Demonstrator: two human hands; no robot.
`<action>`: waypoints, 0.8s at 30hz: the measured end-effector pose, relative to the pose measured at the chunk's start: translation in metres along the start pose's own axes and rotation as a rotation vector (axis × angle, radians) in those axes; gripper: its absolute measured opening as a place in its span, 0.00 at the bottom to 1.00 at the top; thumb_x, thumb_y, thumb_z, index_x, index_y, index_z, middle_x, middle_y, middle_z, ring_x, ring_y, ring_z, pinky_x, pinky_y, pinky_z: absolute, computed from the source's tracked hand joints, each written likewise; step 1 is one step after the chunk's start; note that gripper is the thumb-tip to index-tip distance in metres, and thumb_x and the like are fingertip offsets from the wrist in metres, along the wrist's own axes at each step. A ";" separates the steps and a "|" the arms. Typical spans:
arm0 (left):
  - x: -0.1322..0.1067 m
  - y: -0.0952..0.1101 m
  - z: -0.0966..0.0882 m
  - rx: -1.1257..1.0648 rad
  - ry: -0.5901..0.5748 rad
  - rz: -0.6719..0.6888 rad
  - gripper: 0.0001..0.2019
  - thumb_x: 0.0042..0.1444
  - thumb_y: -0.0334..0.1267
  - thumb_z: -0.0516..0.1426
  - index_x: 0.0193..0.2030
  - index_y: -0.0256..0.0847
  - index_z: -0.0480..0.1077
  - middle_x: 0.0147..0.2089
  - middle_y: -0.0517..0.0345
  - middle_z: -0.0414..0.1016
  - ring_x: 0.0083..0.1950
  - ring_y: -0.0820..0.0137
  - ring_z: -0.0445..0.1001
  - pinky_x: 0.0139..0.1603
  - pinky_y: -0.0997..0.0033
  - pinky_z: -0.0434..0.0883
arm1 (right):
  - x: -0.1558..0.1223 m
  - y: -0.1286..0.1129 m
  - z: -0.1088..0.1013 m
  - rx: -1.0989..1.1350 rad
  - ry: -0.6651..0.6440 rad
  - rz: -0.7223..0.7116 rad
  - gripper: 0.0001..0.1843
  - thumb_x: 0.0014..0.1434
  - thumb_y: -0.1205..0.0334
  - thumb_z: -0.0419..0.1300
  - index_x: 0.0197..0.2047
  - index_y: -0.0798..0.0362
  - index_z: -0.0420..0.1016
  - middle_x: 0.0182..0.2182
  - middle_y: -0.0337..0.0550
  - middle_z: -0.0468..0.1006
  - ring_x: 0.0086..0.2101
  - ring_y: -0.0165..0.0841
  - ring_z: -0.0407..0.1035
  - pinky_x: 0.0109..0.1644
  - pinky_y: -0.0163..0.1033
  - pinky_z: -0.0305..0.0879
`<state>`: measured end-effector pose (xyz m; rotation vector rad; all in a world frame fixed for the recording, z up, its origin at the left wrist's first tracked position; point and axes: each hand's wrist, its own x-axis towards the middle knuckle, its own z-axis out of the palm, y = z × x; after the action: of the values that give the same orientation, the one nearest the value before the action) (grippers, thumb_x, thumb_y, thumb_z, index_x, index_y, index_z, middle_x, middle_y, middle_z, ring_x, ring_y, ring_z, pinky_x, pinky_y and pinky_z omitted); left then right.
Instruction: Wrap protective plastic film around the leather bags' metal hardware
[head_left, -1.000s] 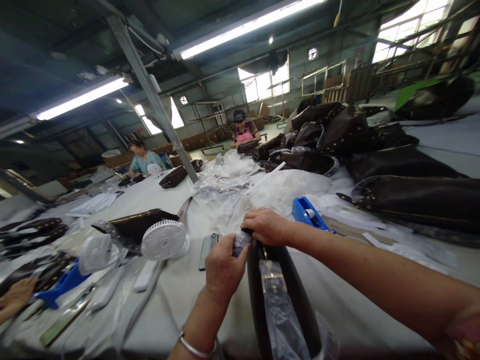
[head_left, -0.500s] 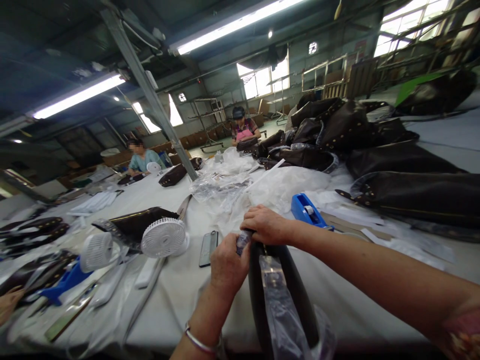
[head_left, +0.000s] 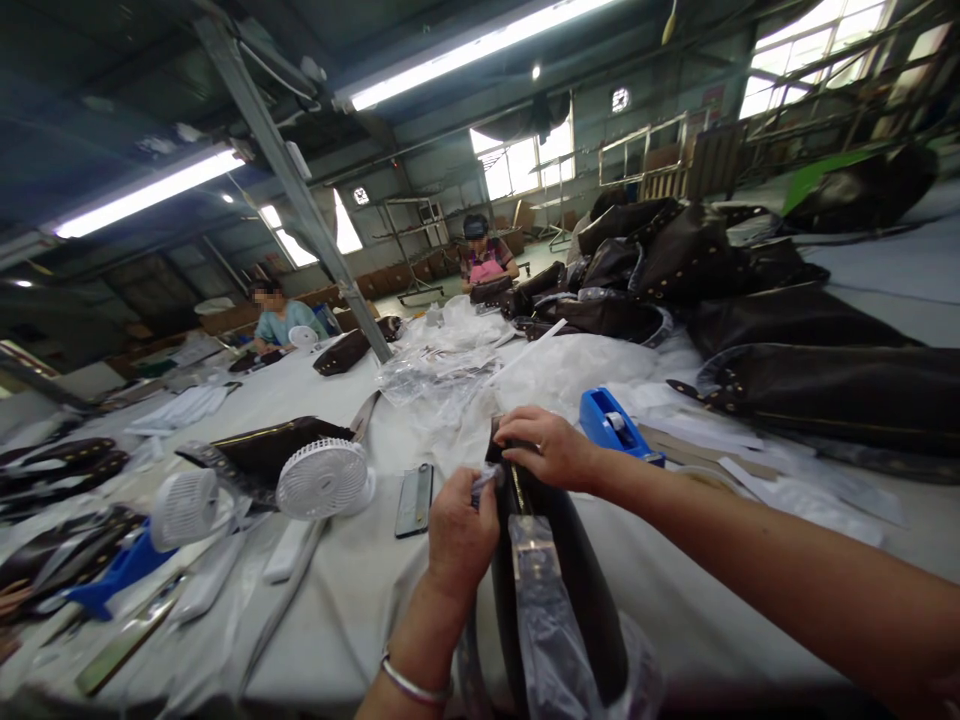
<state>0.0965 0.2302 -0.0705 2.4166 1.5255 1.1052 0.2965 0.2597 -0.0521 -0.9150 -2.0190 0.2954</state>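
Observation:
A dark brown leather bag stands on the table in front of me, with a zipper along its top. Clear plastic wrap covers a strap and buckle lying over it. My left hand is closed on a plastic-wrapped piece of strap at the bag's left side. At the far end of the bag, my right hand has its curled fingers on the top edge near the zipper, gripping the leather there.
A blue tape dispenser stands right of my hands, a phone to their left. White fans sit farther left. Brown bags are heaped at the back right. A co-worker's hand shows at the left edge; two people sit across the table.
My right hand has lifted off the wrapped piece and moved slightly right onto the bag's end, baring the zipper. My left hand keeps hold of the wrapped strap.

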 end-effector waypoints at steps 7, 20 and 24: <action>-0.002 0.005 0.004 0.049 0.011 0.045 0.06 0.63 0.35 0.53 0.36 0.42 0.70 0.31 0.56 0.77 0.34 0.65 0.76 0.36 0.69 0.68 | -0.012 -0.009 0.012 0.016 -0.050 0.228 0.09 0.61 0.67 0.61 0.36 0.54 0.84 0.34 0.45 0.83 0.38 0.34 0.75 0.45 0.36 0.68; 0.002 0.019 0.007 0.380 -0.049 0.123 0.03 0.64 0.35 0.54 0.40 0.39 0.67 0.34 0.51 0.76 0.33 0.61 0.77 0.31 0.66 0.68 | 0.017 -0.025 0.009 -0.252 -0.180 0.353 0.09 0.61 0.65 0.57 0.35 0.56 0.80 0.38 0.49 0.81 0.40 0.37 0.74 0.44 0.37 0.64; 0.005 0.023 0.010 0.458 -0.044 0.162 0.13 0.64 0.41 0.57 0.50 0.34 0.67 0.39 0.48 0.77 0.35 0.60 0.78 0.33 0.65 0.72 | 0.027 -0.026 0.008 -0.393 -0.172 0.394 0.11 0.63 0.63 0.54 0.36 0.56 0.78 0.39 0.51 0.80 0.41 0.39 0.74 0.44 0.39 0.63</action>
<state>0.1214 0.2259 -0.0658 2.8792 1.7555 0.7817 0.2679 0.2616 -0.0266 -1.5872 -2.0804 0.1964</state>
